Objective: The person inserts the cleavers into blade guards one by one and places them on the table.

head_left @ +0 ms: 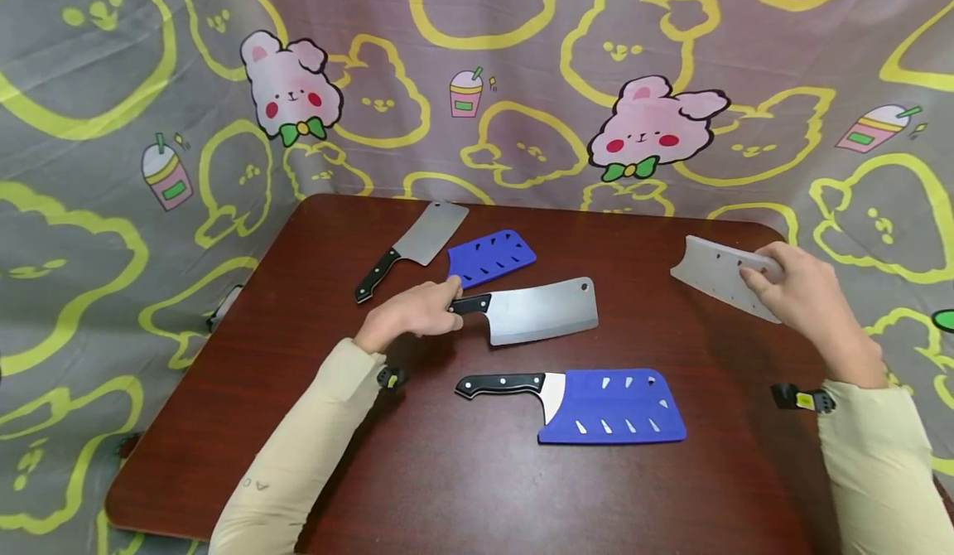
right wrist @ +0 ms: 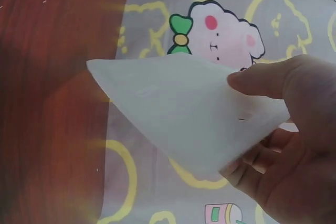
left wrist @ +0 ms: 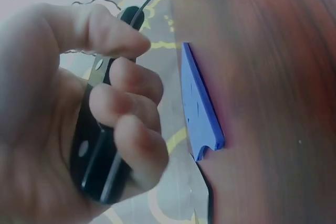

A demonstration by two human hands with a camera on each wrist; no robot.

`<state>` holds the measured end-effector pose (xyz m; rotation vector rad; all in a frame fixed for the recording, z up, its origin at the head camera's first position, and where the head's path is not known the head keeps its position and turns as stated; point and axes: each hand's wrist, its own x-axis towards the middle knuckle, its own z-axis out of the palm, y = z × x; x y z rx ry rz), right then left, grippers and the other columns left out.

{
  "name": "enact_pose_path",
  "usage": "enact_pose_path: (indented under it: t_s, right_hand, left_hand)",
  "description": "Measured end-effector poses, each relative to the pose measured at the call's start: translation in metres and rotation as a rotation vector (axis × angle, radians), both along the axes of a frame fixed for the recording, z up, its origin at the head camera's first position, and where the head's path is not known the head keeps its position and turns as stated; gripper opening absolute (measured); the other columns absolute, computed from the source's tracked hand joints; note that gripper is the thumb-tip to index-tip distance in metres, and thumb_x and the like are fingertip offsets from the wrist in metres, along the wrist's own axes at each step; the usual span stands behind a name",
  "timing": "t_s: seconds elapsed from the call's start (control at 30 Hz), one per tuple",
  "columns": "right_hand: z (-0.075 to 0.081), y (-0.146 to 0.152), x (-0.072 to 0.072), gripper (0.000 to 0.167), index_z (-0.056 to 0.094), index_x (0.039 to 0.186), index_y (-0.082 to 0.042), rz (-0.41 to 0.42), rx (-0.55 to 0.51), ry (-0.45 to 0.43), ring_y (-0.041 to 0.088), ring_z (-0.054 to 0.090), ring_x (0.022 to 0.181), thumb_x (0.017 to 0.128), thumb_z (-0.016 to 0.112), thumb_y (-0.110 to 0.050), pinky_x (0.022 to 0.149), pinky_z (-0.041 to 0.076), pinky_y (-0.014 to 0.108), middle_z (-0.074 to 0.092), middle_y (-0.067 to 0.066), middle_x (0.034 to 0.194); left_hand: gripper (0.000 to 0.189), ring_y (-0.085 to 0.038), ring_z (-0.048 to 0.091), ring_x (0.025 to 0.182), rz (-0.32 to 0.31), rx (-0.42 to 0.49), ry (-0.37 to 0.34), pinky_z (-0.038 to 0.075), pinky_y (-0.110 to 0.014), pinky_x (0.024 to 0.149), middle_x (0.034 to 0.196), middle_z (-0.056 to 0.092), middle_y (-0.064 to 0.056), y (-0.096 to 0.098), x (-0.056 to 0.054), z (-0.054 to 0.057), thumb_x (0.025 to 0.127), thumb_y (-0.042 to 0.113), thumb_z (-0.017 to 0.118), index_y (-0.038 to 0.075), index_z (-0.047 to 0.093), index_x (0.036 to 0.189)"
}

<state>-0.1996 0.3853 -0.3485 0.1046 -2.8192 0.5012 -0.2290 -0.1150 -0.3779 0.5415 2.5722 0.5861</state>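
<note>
My left hand (head_left: 420, 310) grips the black riveted handle (left wrist: 93, 145) of a cleaver (head_left: 542, 311), whose bare steel blade points right above the table. On the right side, my right hand (head_left: 801, 294) pinches a white blade sheath (head_left: 723, 277) between thumb and fingers, raised off the table. In the right wrist view the white sheath (right wrist: 168, 106) is tilted, with the thumb on one face and the fingers behind. Below the held cleaver lies another cleaver with a black handle (head_left: 503, 384), its blade inside a blue sheath (head_left: 611, 406).
A bare cleaver (head_left: 432, 234) lies at the back left of the brown table (head_left: 358, 472). Beside it is a loose blue sheath (head_left: 492, 257), close behind the left hand. A patterned cloth (head_left: 522, 66) hangs along the back and sides of the table.
</note>
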Motion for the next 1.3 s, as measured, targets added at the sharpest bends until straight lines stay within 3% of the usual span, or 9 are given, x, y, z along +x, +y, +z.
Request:
enact_pose_path:
  t_s: [0.2, 0.4, 0.5, 0.6, 0.7, 0.8, 0.9, 1.07, 1.3]
  right_hand:
    - [0.004, -0.004, -0.005, 0.032, 0.06, 0.111, 0.004, -0.063, -0.104, 0.133, 0.037, 0.051, 0.078, 0.095, 0.063, -0.022, 0.058, 0.034, 0.032, 0.059, 0.029, 0.1]
    - [0.007, -0.004, -0.01, 0.037, 0.062, 0.115, -0.001, -0.123, -0.219, 0.139, -0.001, 0.04, 0.07, 0.097, 0.059, -0.033, 0.056, 0.03, 0.02, 0.061, 0.025, 0.099]
    - [0.009, -0.003, -0.012, 0.035, 0.062, 0.113, 0.0, -0.124, -0.288, 0.155, -0.008, 0.037, 0.069, 0.097, 0.059, -0.031, 0.058, 0.031, 0.018, 0.06, -0.001, 0.088]
    - [0.012, -0.004, -0.013, 0.032, 0.061, 0.109, 0.001, -0.125, -0.35, 0.179, -0.006, 0.039, 0.071, 0.098, 0.058, -0.029, 0.06, 0.031, 0.016, 0.046, -0.026, 0.078]
    - [0.016, -0.006, -0.011, 0.021, 0.063, 0.101, -0.01, -0.123, -0.413, 0.184, -0.005, 0.041, 0.072, 0.099, 0.056, -0.029, 0.061, 0.032, 0.013, 0.042, -0.034, 0.075]
    - [0.021, -0.009, -0.008, 0.007, 0.062, 0.097, -0.028, -0.113, -0.501, 0.157, -0.009, 0.047, 0.073, 0.099, 0.056, -0.03, 0.063, 0.035, 0.009, 0.048, -0.033, 0.08]
    - [0.025, -0.013, -0.002, 0.008, 0.064, 0.103, -0.032, -0.089, -0.61, 0.131, -0.013, 0.055, 0.068, 0.098, 0.058, -0.028, 0.061, 0.042, 0.007, 0.056, -0.033, 0.081]
    - [0.032, -0.018, 0.006, 0.023, 0.067, 0.118, -0.013, -0.019, -0.789, 0.203, -0.004, 0.059, 0.048, 0.096, 0.062, -0.017, 0.05, 0.046, 0.012, 0.06, -0.018, 0.057]
    - [0.035, -0.026, 0.01, 0.025, 0.066, 0.113, 0.009, 0.175, -1.169, 0.33, 0.005, 0.066, 0.057, 0.091, 0.065, -0.003, 0.056, 0.052, 0.014, 0.071, -0.001, 0.079]
  left_hand:
    - [0.022, -0.015, 0.051, 0.055, 0.021, 0.088, 0.086, 0.038, -0.027, 0.05, 0.079, 0.058, -0.006, 0.001, -0.002, 0.004, 0.091, 0.022, 0.059, 0.012, 0.05, 0.108]
    - [0.029, -0.017, 0.049, 0.048, 0.049, 0.197, 0.096, 0.042, -0.029, 0.047, 0.069, 0.049, -0.003, -0.001, -0.003, 0.014, 0.098, 0.041, 0.054, 0.013, 0.053, 0.104]
    - [0.037, -0.018, 0.047, 0.046, 0.07, 0.251, 0.103, 0.044, -0.031, 0.046, 0.066, 0.045, -0.001, -0.003, -0.004, 0.019, 0.1, 0.048, 0.048, 0.011, 0.055, 0.097]
    - [0.043, -0.018, 0.046, 0.046, 0.084, 0.305, 0.128, 0.044, -0.032, 0.046, 0.062, 0.043, 0.0, -0.003, -0.006, 0.024, 0.101, 0.049, 0.045, 0.009, 0.055, 0.09]
    - [0.046, -0.02, 0.045, 0.045, 0.094, 0.354, 0.164, 0.044, -0.033, 0.048, 0.059, 0.04, -0.001, -0.002, -0.007, 0.03, 0.102, 0.05, 0.043, 0.008, 0.052, 0.085]
    - [0.047, -0.02, 0.045, 0.044, 0.116, 0.39, 0.19, 0.045, -0.035, 0.049, 0.059, 0.039, 0.0, -0.002, -0.007, 0.034, 0.101, 0.053, 0.043, 0.012, 0.05, 0.081]
    - [0.049, -0.021, 0.045, 0.045, 0.135, 0.423, 0.204, 0.045, -0.036, 0.049, 0.059, 0.04, -0.001, -0.003, -0.005, 0.037, 0.1, 0.056, 0.043, 0.011, 0.051, 0.079]
    - [0.049, -0.022, 0.045, 0.047, 0.136, 0.453, 0.245, 0.042, -0.035, 0.047, 0.059, 0.042, -0.002, -0.006, -0.003, 0.04, 0.1, 0.054, 0.044, 0.01, 0.053, 0.079]
    - [0.046, -0.021, 0.045, 0.048, 0.102, 0.455, 0.272, 0.04, -0.033, 0.047, 0.06, 0.044, -0.001, -0.007, -0.002, 0.041, 0.1, 0.054, 0.044, 0.014, 0.054, 0.08]
